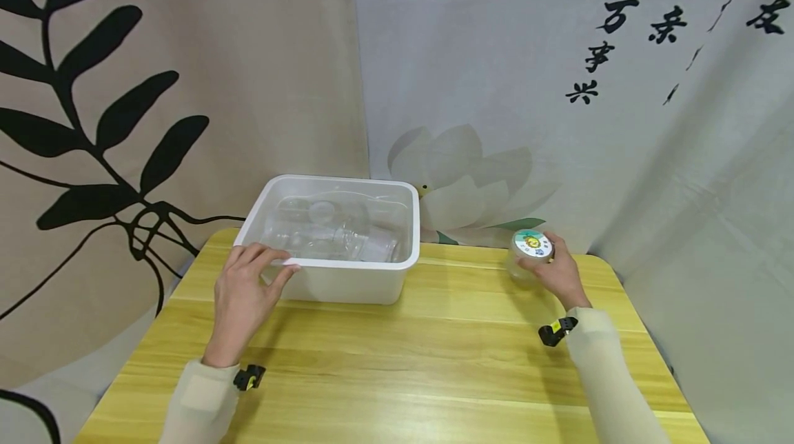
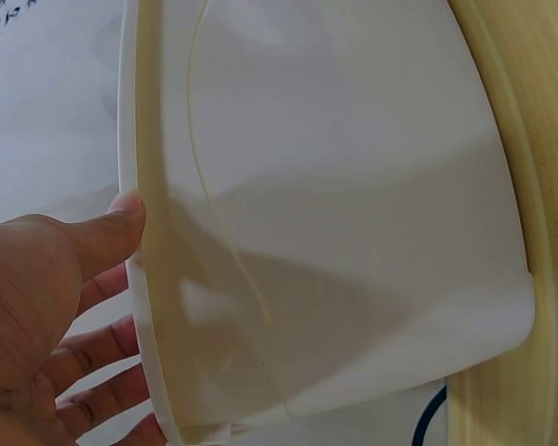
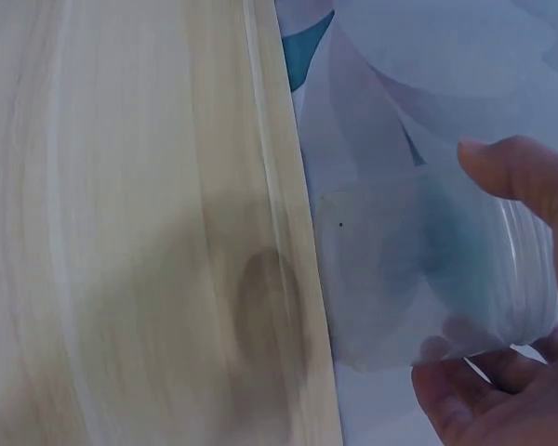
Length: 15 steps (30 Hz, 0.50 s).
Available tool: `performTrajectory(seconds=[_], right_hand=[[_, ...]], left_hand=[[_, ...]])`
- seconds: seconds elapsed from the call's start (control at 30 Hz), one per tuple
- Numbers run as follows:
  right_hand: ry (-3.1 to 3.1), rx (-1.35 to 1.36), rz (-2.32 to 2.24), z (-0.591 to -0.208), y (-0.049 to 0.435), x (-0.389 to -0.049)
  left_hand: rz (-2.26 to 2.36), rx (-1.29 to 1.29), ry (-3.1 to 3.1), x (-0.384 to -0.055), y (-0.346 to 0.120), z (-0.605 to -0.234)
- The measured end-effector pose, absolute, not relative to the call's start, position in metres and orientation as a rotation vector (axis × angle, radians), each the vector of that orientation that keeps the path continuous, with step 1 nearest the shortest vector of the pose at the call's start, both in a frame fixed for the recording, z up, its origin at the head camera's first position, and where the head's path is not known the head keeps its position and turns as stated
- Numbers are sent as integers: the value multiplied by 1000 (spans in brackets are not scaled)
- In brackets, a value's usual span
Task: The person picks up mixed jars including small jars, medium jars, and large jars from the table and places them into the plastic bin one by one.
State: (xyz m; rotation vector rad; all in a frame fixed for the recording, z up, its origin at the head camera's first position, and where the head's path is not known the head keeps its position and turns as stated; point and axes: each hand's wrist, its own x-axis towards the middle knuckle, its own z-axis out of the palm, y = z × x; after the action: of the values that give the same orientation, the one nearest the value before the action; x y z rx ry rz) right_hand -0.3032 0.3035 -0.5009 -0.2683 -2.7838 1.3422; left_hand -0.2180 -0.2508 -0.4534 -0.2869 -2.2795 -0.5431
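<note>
A white plastic bin (image 1: 347,284) stands at the back left of the table, with several clear plastic containers (image 1: 329,223) inside. My left hand (image 1: 248,285) grips its front rim near the left corner; the thumb (image 2: 121,228) lies on the outer side and the fingers reach over the edge. At the back right, my right hand (image 1: 561,275) holds a clear plastic jar (image 3: 381,279) with a round green-and-white label (image 1: 533,243) on its lid. Thumb and fingers are on opposite sides of the jar. Whether its base touches the table cannot be told.
The wooden table (image 1: 397,368) has rounded back corners. Behind it hangs a pale curtain (image 1: 471,72) with dark leaves, a lotus and black characters. Each wrist wears a small black camera, one beside the left cuff (image 1: 249,378), one beside the right.
</note>
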Motion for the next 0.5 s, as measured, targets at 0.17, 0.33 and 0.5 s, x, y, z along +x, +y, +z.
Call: performTrajectory(seconds=[0.17,0.33,0.5], right_hand=[[-2767,-204,1343,-498,295,-302],[-2765,-149,1318,-495,287,-302],[-2754,-104,1311,-489,280,-302]], left_hand=[[-549,-290,-2276,-217,-251,-453],[-547,-295,-2272,-217,-251,-454],[-543,-294,-2279,-217,-251,-454]])
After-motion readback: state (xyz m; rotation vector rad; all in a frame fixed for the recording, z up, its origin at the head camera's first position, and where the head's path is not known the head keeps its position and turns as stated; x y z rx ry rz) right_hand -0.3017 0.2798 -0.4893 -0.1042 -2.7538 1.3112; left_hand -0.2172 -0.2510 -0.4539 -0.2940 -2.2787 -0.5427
